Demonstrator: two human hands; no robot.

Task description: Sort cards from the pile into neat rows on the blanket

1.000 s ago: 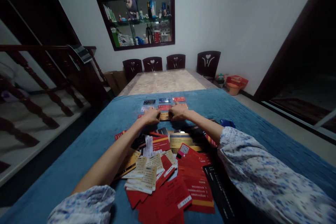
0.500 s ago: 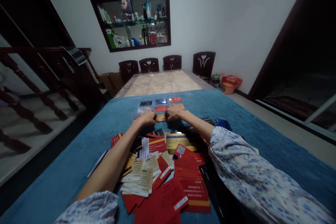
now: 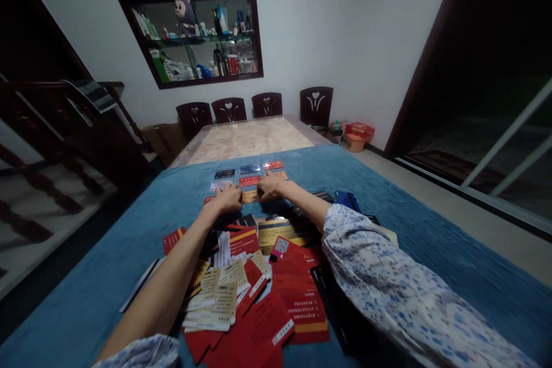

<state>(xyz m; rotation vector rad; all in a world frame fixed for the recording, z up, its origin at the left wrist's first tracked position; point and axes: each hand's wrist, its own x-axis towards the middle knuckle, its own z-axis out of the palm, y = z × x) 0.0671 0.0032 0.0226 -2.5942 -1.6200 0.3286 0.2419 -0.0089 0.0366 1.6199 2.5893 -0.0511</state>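
Dim dining room here, big table with a blue cloth (image 3: 133, 230) over the near part and bare tabletop (image 3: 254, 139) way beyond the gold card (image 3: 249, 196), which I'm using as the landmark. That card lies flat on the cloth, right between the two hands. Left hand (image 3: 228, 199) is at its left end, right hand (image 3: 269, 187) at its right end, fingers curled down on both; honestly can't tell if they're pinching it or just touching. Just beyond the gold card there's a red card (image 3: 249, 181), then a blue card (image 3: 250, 169) farther out. On the near side of it sits a messy card pile (image 3: 259, 319), mostly red and cream. Dark chairs (image 3: 267, 105) stand well past it.
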